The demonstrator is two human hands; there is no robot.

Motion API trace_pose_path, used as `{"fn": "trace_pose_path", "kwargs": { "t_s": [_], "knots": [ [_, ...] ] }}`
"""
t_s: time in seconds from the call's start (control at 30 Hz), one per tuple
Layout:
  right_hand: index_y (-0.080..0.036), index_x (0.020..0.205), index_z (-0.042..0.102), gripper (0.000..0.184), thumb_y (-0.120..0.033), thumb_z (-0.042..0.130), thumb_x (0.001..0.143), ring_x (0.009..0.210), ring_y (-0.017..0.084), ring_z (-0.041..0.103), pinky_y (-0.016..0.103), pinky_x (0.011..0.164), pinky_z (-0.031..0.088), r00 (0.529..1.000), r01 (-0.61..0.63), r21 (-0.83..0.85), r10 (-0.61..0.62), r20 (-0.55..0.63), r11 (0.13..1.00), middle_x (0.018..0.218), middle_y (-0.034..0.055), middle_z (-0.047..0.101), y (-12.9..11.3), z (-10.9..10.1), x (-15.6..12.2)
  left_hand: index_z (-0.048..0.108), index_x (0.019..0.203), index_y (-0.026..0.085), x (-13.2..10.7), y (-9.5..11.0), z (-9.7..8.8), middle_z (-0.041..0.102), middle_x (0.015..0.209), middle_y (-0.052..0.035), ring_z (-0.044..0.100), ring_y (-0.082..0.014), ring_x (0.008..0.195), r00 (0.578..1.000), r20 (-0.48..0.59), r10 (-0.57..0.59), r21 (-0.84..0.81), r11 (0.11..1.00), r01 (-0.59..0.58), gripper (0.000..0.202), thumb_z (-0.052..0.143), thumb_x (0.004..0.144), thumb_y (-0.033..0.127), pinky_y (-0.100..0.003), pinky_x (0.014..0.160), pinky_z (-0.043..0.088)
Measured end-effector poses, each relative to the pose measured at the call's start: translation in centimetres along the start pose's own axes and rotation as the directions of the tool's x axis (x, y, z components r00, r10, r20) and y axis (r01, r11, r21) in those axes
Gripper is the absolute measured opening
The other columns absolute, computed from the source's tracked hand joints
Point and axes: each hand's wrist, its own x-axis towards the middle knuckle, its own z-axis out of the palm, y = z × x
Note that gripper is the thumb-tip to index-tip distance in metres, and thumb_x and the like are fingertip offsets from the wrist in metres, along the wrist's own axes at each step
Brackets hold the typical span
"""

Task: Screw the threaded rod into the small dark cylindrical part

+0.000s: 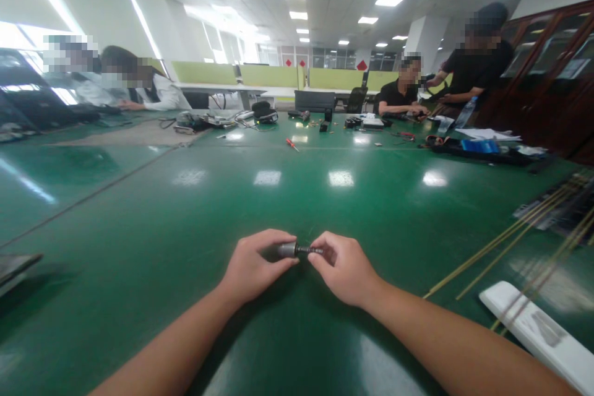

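Observation:
Low over the green table (195,223), both my hands hold one small dark metal part (297,250). My left hand (253,267) is closed round its thicker grey cylindrical end. My right hand (341,266) pinches the thin dark shaft that sticks out of it to the right. The two hands nearly touch, fingertips facing each other. Part of the piece is hidden inside my left fingers.
Thin yellow rods (510,241) lie slanted at the right beside a white flat bar (533,325). A red-handled screwdriver (292,145) lies farther off. Cables, tools and small devices (260,114) crowd the far edge, where several people sit or stand. A dark object (13,266) pokes in at left.

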Motion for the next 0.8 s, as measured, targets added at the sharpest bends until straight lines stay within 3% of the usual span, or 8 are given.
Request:
{"fn": "trace_pose_path", "kwargs": {
  "t_s": [0.8],
  "knots": [
    [-0.02, 0.088, 0.067, 0.006, -0.023, 0.063, 0.084, 0.064, 0.013, 0.057, 0.023, 0.059, 0.04, 1.0, -0.001, -0.009, 0.0, -0.011, 1.0, 0.072, -0.0011, 0.065, -0.2, -0.03, -0.07, 0.075, 0.098, 0.023, 0.05, -0.06, -0.42, 0.075, 0.098, -0.0039, 0.071, -0.0204, 0.09, 1.0, -0.005, 0.002, 0.002, 1.0, -0.002, 0.024, 0.079, 0.075, 0.028, -0.031, 0.086, 0.055]
  ]
}}
